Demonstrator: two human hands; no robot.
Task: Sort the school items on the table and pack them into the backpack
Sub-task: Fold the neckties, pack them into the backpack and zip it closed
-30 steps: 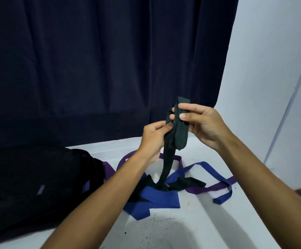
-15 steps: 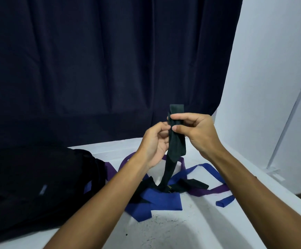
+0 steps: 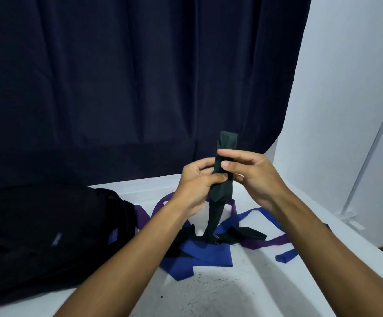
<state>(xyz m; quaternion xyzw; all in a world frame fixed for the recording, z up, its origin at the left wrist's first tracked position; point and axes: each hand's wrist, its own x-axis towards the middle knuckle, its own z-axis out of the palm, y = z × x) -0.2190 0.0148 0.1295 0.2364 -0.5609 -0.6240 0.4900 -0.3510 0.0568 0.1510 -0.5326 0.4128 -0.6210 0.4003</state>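
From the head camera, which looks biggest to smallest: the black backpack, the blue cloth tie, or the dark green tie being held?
1. Black fabric backpack, clearly largest.
2. Blue cloth tie lying on the table.
3. Dark green tie, held by both hands.
The ties are hard to rank: both are partly folded or hidden.

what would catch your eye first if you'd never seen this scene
First, the two hands at centre, the left hand and right hand both pinching a dark tie held upright above the white table. Under it lies a tangle of blue ties and purple ties; a black backpack sits at left.
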